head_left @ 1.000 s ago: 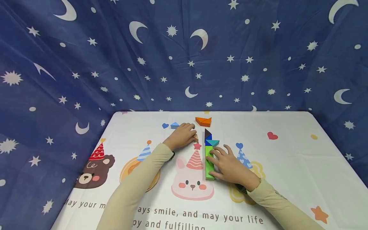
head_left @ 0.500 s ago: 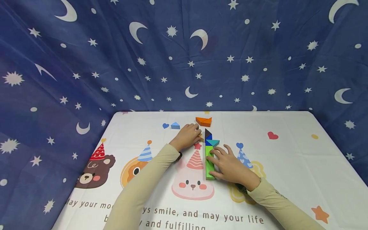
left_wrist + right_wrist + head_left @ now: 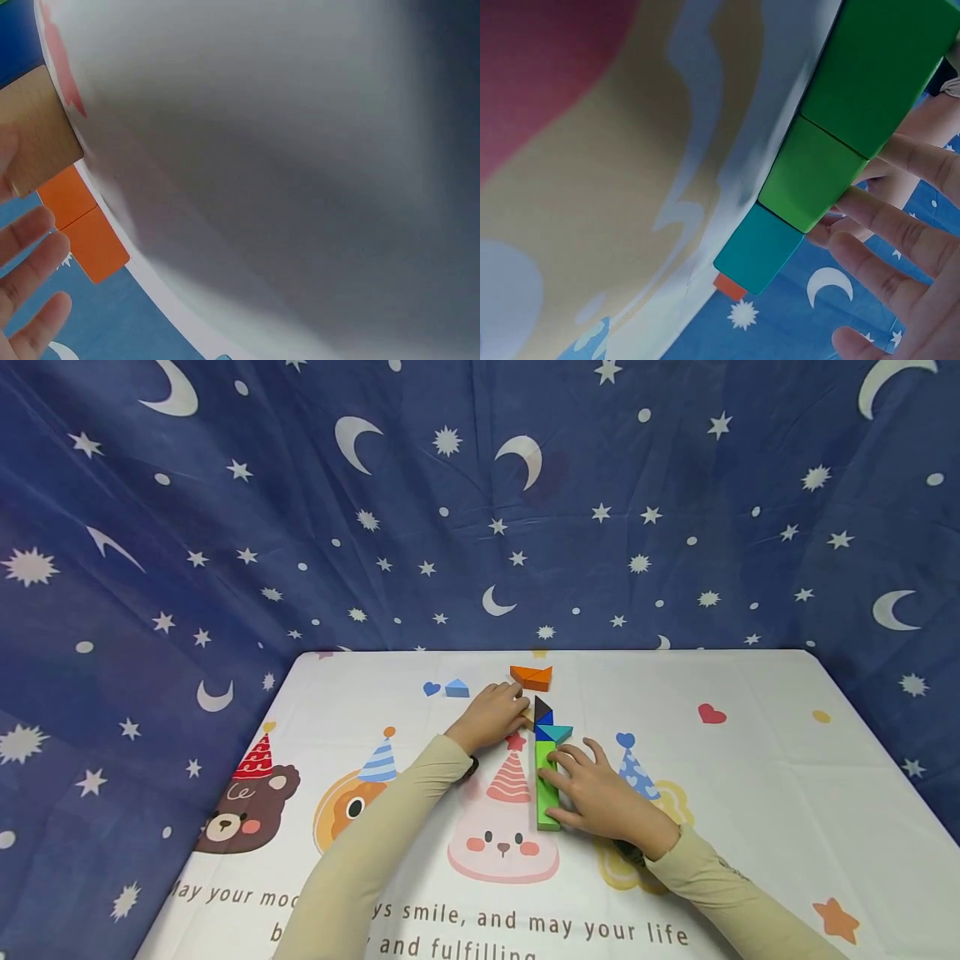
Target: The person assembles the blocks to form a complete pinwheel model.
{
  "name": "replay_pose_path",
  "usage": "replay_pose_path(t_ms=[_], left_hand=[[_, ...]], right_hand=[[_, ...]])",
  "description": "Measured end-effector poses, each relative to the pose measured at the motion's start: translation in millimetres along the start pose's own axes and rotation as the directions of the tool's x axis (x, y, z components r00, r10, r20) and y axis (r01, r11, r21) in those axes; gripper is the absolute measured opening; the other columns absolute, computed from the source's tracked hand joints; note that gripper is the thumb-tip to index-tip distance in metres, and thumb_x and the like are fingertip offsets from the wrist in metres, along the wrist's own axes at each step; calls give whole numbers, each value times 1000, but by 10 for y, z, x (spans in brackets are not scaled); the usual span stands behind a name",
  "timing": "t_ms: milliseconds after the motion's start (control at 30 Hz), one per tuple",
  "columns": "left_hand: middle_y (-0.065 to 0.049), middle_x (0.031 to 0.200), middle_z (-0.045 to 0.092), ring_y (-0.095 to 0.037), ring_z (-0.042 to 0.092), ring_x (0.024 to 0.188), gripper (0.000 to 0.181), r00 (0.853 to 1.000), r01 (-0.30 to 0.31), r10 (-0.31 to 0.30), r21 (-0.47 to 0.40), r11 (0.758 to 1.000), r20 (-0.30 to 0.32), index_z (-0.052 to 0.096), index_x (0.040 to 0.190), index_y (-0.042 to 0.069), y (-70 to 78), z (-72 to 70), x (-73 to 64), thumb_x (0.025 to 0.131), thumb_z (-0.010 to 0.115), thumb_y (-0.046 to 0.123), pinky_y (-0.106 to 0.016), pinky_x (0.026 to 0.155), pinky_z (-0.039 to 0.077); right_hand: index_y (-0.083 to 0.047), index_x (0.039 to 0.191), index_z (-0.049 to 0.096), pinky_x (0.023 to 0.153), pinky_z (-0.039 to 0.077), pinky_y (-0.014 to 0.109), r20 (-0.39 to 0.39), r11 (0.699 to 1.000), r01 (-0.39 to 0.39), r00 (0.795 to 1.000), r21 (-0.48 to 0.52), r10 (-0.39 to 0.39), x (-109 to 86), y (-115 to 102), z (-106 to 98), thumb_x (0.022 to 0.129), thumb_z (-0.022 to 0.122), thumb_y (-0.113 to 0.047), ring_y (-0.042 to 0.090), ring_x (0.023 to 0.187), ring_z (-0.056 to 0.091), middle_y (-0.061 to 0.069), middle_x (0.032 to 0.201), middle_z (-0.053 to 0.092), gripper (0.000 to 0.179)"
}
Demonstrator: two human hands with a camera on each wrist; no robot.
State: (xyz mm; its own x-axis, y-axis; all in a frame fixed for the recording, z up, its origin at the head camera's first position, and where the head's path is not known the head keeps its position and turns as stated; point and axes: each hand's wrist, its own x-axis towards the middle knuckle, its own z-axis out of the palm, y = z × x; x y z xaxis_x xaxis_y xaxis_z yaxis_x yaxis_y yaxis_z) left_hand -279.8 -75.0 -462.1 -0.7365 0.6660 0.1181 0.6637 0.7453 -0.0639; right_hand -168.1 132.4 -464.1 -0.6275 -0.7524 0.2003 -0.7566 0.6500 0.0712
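Observation:
My left hand (image 3: 491, 714) pinches a plain wooden block (image 3: 41, 131) between thumb and finger, its other fingers spread out. In the head view that block sits right against the left side of a dark brown triangular block (image 3: 542, 707) and a blue block (image 3: 546, 718). A teal triangular block (image 3: 556, 732) juts out to the right below them. Beneath it runs a row of green blocks (image 3: 547, 806), light green and darker green in the right wrist view. My right hand (image 3: 603, 793) rests its spread, fairly straight fingertips along the row.
Two orange blocks (image 3: 531, 678) lie together beyond the row, near the table's far edge. To their left is a light blue triangular block (image 3: 457, 688). A white printed cloth (image 3: 750, 827) covers the table, and a dark blue star-patterned curtain (image 3: 600, 568) hangs behind.
My left hand has moved right with the wooden block, bringing it up to the dark brown and blue blocks. The light blue block shows more fully. My right hand stays still.

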Motion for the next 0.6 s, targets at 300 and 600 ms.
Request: replay_pose_path(t_ms=[300, 600], left_hand=[[-5, 109, 56, -20, 57, 101, 19, 1000, -3, 3, 15, 1000, 17, 63, 104, 16, 6, 1, 23, 95, 54, 29, -37, 95, 44], [-4, 113, 56, -20, 56, 104, 25, 998, 16, -17, 22, 1000, 58, 62, 112, 17, -6, 21, 30, 94, 55, 33, -37, 99, 43]], right_hand=[[-17, 119, 62, 99, 33, 63, -6, 1000, 0, 1000, 5, 0, 0, -3, 1, 81, 63, -51, 30, 117, 50, 9, 121, 58, 51], [-17, 119, 62, 99, 33, 63, -18, 1000, 5, 1000, 3, -5, -5, 1, 12, 81, 63, -51, 29, 116, 50, 9, 120, 58, 51]])
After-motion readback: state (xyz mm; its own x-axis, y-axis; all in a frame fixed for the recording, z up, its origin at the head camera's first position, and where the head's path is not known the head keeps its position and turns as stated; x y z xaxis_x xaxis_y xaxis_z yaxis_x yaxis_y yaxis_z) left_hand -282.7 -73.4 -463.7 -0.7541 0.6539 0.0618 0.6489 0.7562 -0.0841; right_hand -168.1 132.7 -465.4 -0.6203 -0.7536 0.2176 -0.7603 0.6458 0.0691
